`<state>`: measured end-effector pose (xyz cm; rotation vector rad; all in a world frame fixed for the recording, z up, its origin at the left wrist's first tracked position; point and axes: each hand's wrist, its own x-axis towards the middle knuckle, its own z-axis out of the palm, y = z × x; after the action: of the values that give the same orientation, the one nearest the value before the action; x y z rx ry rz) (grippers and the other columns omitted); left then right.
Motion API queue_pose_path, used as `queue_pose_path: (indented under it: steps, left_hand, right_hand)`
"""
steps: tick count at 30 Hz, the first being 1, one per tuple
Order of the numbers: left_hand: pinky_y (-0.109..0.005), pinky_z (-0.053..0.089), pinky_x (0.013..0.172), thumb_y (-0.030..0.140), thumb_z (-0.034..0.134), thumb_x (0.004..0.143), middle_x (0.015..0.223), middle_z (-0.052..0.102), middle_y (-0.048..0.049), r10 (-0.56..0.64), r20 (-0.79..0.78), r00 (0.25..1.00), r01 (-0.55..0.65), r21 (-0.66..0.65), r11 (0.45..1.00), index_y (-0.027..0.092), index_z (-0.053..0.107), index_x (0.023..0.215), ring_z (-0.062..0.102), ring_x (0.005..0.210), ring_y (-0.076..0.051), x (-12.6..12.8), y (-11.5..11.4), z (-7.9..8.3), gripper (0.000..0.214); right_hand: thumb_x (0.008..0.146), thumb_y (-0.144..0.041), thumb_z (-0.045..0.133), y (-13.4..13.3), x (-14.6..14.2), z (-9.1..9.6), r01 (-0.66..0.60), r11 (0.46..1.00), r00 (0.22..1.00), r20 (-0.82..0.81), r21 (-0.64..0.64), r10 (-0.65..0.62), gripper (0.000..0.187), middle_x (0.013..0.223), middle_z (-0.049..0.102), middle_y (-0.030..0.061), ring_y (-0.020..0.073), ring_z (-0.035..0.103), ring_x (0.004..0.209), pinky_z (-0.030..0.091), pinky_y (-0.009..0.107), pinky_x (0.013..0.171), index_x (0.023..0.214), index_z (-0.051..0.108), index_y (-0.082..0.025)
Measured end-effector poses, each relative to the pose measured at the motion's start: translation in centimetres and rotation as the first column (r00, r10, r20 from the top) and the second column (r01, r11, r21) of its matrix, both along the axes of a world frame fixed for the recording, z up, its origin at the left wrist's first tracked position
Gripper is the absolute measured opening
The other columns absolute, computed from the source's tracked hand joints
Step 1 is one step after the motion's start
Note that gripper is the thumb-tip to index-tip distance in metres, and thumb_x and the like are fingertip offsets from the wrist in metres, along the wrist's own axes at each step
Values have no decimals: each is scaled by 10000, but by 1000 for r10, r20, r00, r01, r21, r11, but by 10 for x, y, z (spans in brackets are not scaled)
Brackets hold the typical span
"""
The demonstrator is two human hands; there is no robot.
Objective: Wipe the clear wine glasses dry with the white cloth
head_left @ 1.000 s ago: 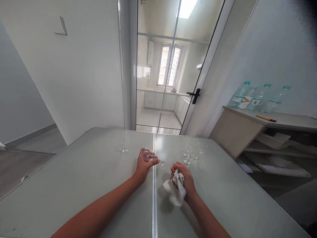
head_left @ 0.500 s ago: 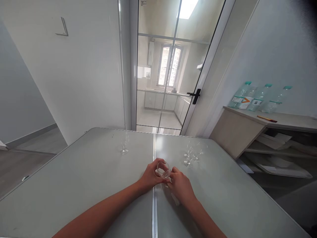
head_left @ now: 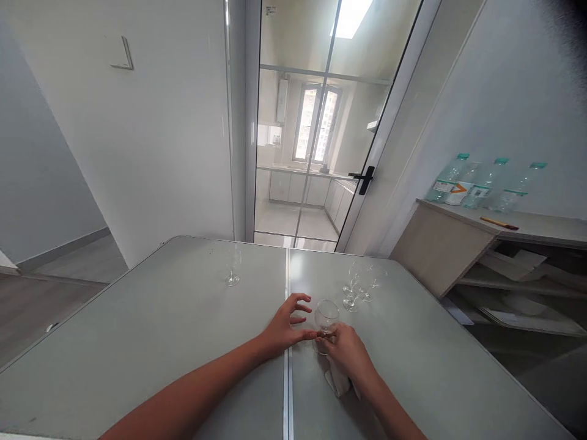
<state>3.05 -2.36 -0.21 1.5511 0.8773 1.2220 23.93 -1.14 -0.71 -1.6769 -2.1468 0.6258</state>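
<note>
A clear stemmed glass [head_left: 326, 313] stands roughly upright over the table, just right of the centre seam. My right hand [head_left: 347, 349] pinches its stem below the bowl. My left hand [head_left: 290, 324] is open to the left of the bowl, fingers spread and apart from it; the thumb tip reaches close to the stem, and I cannot tell whether it touches. A pale folded cloth [head_left: 337, 380] hangs or lies beneath my right hand, partly hidden by it. Whether the right fingers also hold the cloth is unclear.
Several clear glasses [head_left: 351, 303] stand close together at the back right. One more glass [head_left: 233, 278] stands at the back left of the grey table [head_left: 220, 318]. Plastic bottles [head_left: 479, 190] and a brush-like stick [head_left: 499, 223] sit on a cabinet [head_left: 424, 244] at the right.
My left hand has let go of the bowl and opened. The glass has moved slightly right with my right hand, and more of the cloth shows.
</note>
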Motion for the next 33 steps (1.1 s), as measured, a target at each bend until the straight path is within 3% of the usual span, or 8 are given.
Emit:
queue_pose_path:
  steps: [3, 7, 11, 17, 23, 33]
  left_hand:
    - [-484, 483, 1031, 392, 823, 751, 1361, 514, -98, 26, 36, 999, -27, 22, 999, 282, 562, 1167, 606, 1168, -246, -2, 0, 4, 502]
    - [-467, 454, 1066, 405, 742, 837, 1326, 525, -91, 28, 49, 998, -31, 48, 998, 259, 565, 1119, 634, 1115, -216, -3, 1, 4, 363]
    - [-436, 443, 1066, 394, 687, 882, 1275, 553, -101, 37, -32, 999, -33, 122, 992, 232, 601, 1084, 606, 1134, -224, -3, -1, 7, 273]
    - [-412, 447, 1034, 359, 670, 885, 1266, 562, -109, 78, -139, 987, -59, 134, 989, 212, 641, 1025, 584, 1138, -235, -5, 0, 7, 206]
    - [-395, 454, 996, 330, 664, 884, 1245, 566, -108, 100, -160, 982, -80, 123, 989, 209, 645, 992, 575, 1146, -240, -4, 3, 4, 163]
    - [-363, 461, 943, 342, 655, 887, 1224, 558, -111, 85, -171, 981, -65, 120, 991, 197, 642, 967, 580, 1119, -235, -3, 3, 1, 166]
  right_hand:
    - [825, -350, 639, 5, 22, -10, -25, 1000, 999, -46, 11, 25, 219, 1030, 774, 71, 247, 718, 954, 503, 285, 800, 935, 810, -269]
    - [827, -377, 638, 16, 54, -19, 70, 997, 997, 14, 30, -70, 241, 1256, 705, 86, 266, 701, 1048, 519, 323, 868, 940, 821, -268]
    - [852, -386, 616, 27, 71, -19, 81, 996, 995, 50, 42, -83, 258, 1430, 591, 50, 272, 681, 1118, 525, 344, 910, 973, 815, -277]
    - [854, -433, 607, 42, 74, -17, 33, 999, 998, 55, 15, -34, 321, 1334, 663, 34, 286, 687, 1118, 521, 377, 953, 1068, 794, -284]
    - [861, -410, 585, 57, 73, -15, -39, 998, 999, 19, 56, 38, 339, 1401, 607, 30, 290, 608, 1254, 457, 390, 1055, 1092, 788, -266]
    - [868, -423, 586, 74, 75, -2, -136, 991, 989, -63, 21, 137, 363, 1261, 711, 34, 262, 669, 1165, 475, 338, 1024, 1154, 755, -275]
